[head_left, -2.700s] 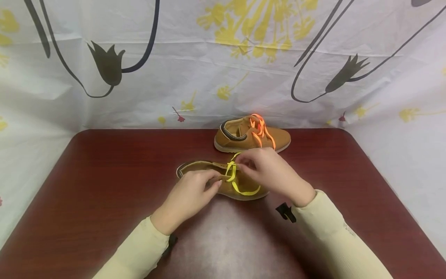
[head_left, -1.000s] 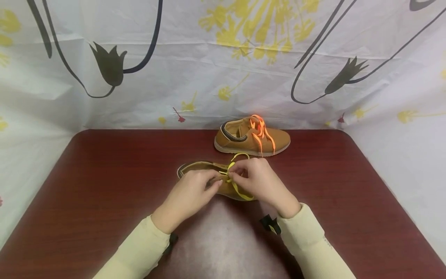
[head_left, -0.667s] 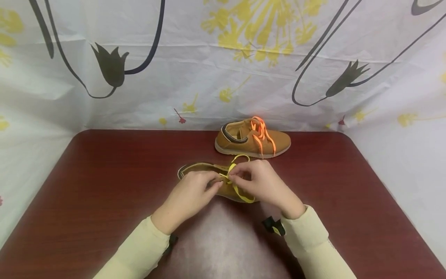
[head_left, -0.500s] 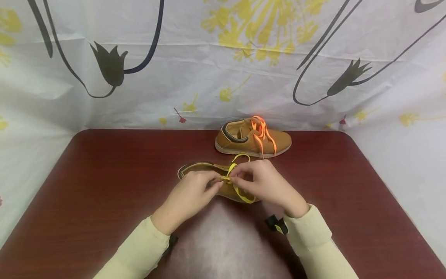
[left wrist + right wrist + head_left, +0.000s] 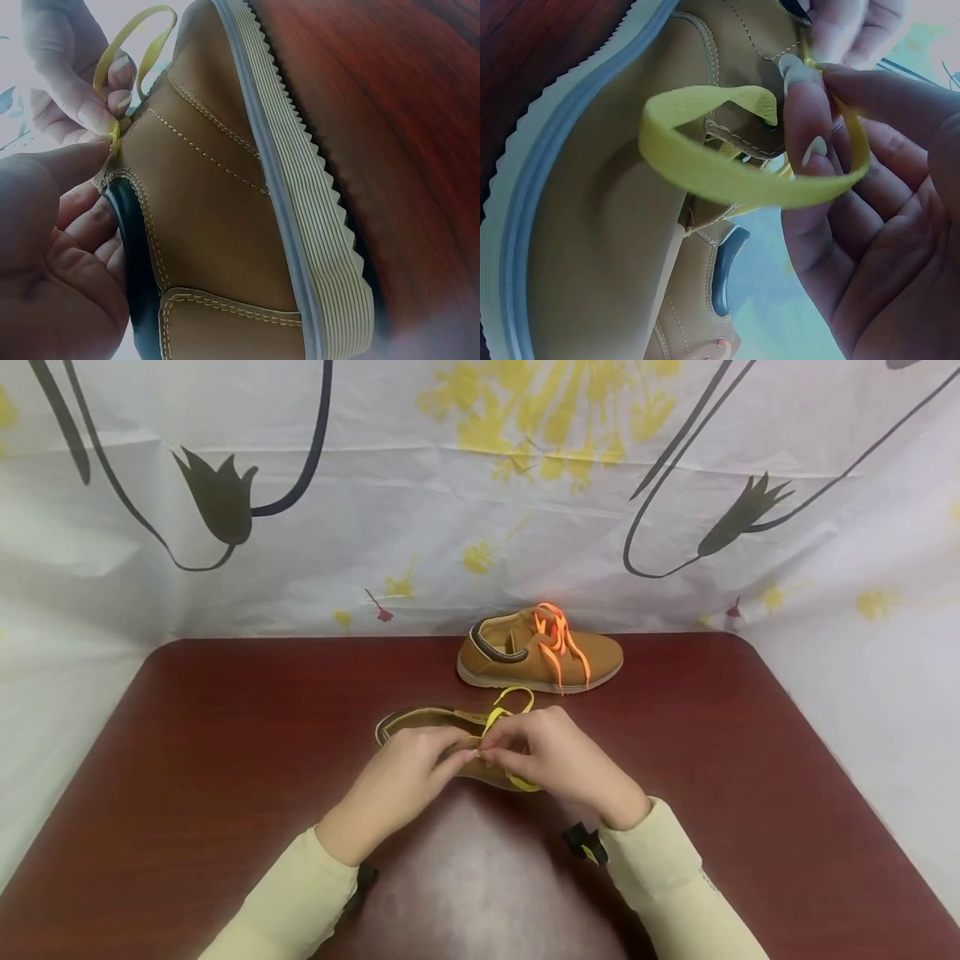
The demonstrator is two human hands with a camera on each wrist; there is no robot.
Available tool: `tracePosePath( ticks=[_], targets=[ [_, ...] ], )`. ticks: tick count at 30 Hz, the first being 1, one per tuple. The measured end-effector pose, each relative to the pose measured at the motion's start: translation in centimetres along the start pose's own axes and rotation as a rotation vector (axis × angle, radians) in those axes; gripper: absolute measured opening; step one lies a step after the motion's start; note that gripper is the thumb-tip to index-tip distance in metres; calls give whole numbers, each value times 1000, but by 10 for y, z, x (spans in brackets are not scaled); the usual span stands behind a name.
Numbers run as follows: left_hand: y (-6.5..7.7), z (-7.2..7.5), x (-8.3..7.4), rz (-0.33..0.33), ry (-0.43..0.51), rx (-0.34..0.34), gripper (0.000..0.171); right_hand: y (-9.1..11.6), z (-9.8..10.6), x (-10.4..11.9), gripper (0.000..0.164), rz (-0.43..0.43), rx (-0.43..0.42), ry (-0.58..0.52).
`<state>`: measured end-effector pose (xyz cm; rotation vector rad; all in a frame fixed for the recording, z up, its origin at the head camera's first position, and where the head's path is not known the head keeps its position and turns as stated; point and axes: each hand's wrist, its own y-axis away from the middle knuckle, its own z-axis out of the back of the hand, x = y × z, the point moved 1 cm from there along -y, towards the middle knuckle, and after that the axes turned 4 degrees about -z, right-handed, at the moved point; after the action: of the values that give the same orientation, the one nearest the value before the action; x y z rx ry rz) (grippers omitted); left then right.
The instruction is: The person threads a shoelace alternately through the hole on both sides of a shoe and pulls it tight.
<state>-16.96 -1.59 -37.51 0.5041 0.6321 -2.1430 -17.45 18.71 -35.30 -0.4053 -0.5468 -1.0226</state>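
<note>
A tan shoe (image 5: pixel 420 718) lies at mid-table in the head view, toe to the right, with a loose yellow shoelace (image 5: pixel 522 693). At its opening, my left hand (image 5: pixel 401 777) pinches a short stretch of this lace beside the upper's edge; its thumb (image 5: pixel 82 159) shows near the lace in the left wrist view. My right hand (image 5: pixel 566 756) pinches the same lace close by, and both hands' fingertips meet. In the right wrist view, a yellow lace loop (image 5: pixel 727 180) curves in front of the right fingers (image 5: pixel 806 120). The fingers partly hide the eyelets.
Behind stands another tan shoe (image 5: pixel 592 660) with orange laces (image 5: pixel 557 635), close to a white patterned curtain (image 5: pixel 337 535). The dark red table (image 5: pixel 247 760) has rounded far corners. Small black pieces (image 5: pixel 585 842) sit under the sleeves.
My right hand has come down and left from above the shoe to meet the left fingertips, carrying the yellow lace. The left hand has stayed nearly in place; the view shifted slightly.
</note>
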Motion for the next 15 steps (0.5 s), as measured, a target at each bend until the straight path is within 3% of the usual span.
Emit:
tracePosePath(
  ticks=[5,11,15],
  targets=[
    [2,2,0,27,10,1,16,-1,1,4,5,12,6,29],
    [2,0,0,-26,-20,-31,13,2,12,-2,6,58,-21,20],
    [2,0,-1,-30,-26,-32,13,1,21,-14,6,44,-86,36]
  ],
)
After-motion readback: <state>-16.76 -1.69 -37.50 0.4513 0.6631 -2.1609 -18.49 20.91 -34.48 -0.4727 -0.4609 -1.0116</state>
